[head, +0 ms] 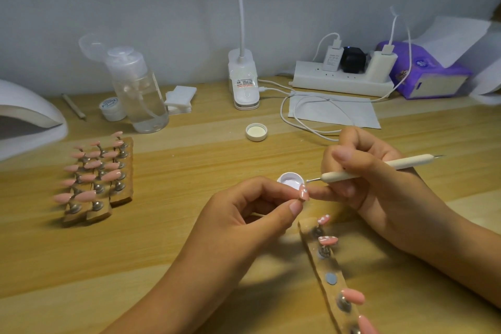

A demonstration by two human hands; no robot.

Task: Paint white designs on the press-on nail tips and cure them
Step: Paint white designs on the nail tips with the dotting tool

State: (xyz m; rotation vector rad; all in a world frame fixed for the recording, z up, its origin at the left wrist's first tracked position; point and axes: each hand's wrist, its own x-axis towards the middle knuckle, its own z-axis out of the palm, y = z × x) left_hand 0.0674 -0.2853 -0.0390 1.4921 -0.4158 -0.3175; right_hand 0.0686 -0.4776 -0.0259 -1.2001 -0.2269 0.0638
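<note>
Near the middle of the table, the left hand pinches one pink nail tip between thumb and fingertips; white dots show on it. The right hand grips a white dotting tool like a pen, its metal ball end just above the nail tip. An open pot of white paint sits just behind both hands. A wooden holder strip toward the front edge carries two dotted tips and plain pink ones. Three more holder strips of plain tips lie toward the left edge, near the curing lamp. A loose lid lies farther back.
</note>
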